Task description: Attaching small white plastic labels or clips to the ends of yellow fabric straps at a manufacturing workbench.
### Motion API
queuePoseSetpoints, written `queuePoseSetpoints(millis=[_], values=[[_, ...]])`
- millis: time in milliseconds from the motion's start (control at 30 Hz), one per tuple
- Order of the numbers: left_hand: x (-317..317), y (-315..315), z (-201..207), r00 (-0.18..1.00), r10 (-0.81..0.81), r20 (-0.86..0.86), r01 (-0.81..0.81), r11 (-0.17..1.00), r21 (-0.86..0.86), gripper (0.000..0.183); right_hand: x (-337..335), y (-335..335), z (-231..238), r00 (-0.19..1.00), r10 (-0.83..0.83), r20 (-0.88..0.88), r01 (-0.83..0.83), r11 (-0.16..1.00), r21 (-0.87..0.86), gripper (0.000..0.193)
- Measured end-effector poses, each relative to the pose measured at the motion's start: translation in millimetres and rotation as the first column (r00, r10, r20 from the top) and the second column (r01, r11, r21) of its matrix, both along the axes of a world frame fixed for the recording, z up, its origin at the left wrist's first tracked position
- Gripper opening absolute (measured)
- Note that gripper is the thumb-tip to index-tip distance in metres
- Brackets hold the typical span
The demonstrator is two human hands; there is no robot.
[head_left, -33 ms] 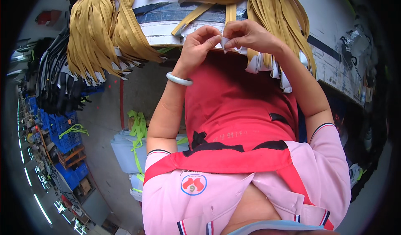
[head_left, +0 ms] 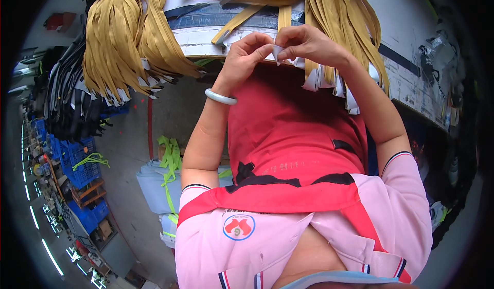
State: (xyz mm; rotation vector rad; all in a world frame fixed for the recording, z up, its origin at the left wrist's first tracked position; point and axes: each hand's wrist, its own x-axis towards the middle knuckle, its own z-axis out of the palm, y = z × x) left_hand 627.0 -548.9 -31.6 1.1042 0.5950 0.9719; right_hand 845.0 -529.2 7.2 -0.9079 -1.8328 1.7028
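Observation:
My left hand (head_left: 244, 61), with a pale bangle (head_left: 221, 97) on its wrist, is closed in a pinch at the table's near edge. Opposite it, touching or nearly so, my right hand (head_left: 310, 44) pinches too. Between the fingertips is a small white tab (head_left: 277, 53), its lower corner hanging free. A gold strip (head_left: 284, 16), like zipper tape, runs down behind my right fingers; whether it joins the tab is hidden. Close to my right wrist hangs a thick bundle of gold strips (head_left: 343, 16) with white ends. A loose gold strip (head_left: 238, 23) slants beside my left fingers.
More gold bundles (head_left: 114, 37) droop over the worn table (head_left: 206, 48) at the left, with dark strips (head_left: 77, 98) beyond. Light blue folded material (head_left: 154, 183) tied with lime bands lies below. Blue crates (head_left: 77, 160) stand farther left. Crumpled clear plastic (head_left: 443, 57) rests at the right.

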Motion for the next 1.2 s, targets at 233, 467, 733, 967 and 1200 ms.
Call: queuePoseSetpoints(millis=[233, 467, 733, 967, 1200], values=[[0.8, 7.6, -4.9, 0.997, -0.065, 0.04, 0.068, 0.995, -0.071, 0.016, 8.5, 0.2, 1.2, 0.985, -0.085, -0.15, 0.059, 0.984, -0.168, 0.017], [4.6, -2.2, 5.4, 0.998, 0.069, 0.006, -0.069, 0.998, -0.007, 0.011, -4.2, -13.5, 24.6, 0.994, -0.111, -0.008, 0.111, 0.993, -0.039, 0.017], [30.7, -24.7, 2.8, 0.731, 0.652, -0.201, -0.421, 0.663, 0.619, 0.009, -28.7, -18.4, 0.9, 0.862, -0.485, 0.148, 0.195, 0.586, 0.786, 0.015], [20.4, -24.7, 35.1, 0.853, 0.492, -0.177, -0.387, 0.822, 0.419, 0.022, -2.0, -17.5, -8.0, 0.927, -0.356, -0.121, 0.368, 0.792, 0.488, 0.014], [2.3, -13.8, 25.3, 0.807, 0.434, -0.402, -0.045, 0.723, 0.689, 0.013, 0.7, -26.0, -1.5, 0.903, -0.409, -0.133, 0.419, 0.905, 0.067, 0.021]])
